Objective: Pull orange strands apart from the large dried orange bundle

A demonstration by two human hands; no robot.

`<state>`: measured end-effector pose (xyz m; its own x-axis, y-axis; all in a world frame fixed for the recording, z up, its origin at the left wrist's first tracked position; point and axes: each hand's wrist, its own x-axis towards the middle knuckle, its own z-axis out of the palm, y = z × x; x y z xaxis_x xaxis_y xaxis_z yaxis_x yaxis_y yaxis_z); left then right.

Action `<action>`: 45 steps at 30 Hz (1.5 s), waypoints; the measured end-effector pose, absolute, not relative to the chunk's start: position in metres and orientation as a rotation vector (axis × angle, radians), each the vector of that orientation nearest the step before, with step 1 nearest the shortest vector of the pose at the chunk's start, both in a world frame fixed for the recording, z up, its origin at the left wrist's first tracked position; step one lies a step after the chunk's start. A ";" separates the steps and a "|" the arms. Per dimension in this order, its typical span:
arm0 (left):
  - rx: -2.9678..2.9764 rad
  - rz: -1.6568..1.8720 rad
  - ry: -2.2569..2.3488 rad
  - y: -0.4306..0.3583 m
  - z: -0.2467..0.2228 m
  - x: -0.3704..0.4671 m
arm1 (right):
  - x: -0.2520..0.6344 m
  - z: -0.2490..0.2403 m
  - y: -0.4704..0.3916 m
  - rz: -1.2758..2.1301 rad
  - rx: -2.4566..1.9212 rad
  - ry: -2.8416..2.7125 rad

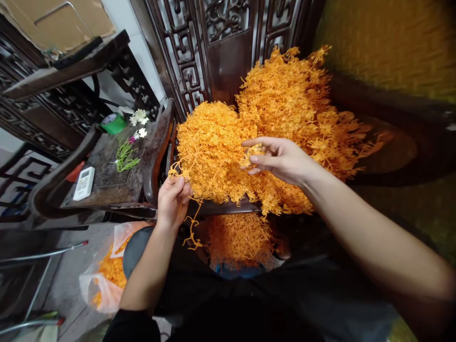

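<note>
We sit before a big heap of orange plastic sprigs piled on a dark carved wooden chair. Our left hand pinches a dangling orange strand between fingertips; our right hand cups a small orange cluster, fingers curled around it. The strand looks tangled, so a tug may well drag sprigs off the heap toward the plastic bag below.
</note>
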<state>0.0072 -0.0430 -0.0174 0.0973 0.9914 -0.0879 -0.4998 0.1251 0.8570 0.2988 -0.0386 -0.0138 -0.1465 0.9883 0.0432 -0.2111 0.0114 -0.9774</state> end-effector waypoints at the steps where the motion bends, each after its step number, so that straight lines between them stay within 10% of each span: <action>1: 0.770 1.281 0.813 -0.042 -0.017 0.007 | 0.298 -0.013 -0.039 1.392 -0.949 -1.143; 30: 1.024 1.240 0.918 -0.048 -0.032 0.031 | 0.228 -0.008 -0.045 1.386 -1.003 -1.215; 45: 0.841 0.990 0.805 -0.052 -0.028 0.024 | 0.245 -0.028 -0.016 0.449 -1.261 -1.997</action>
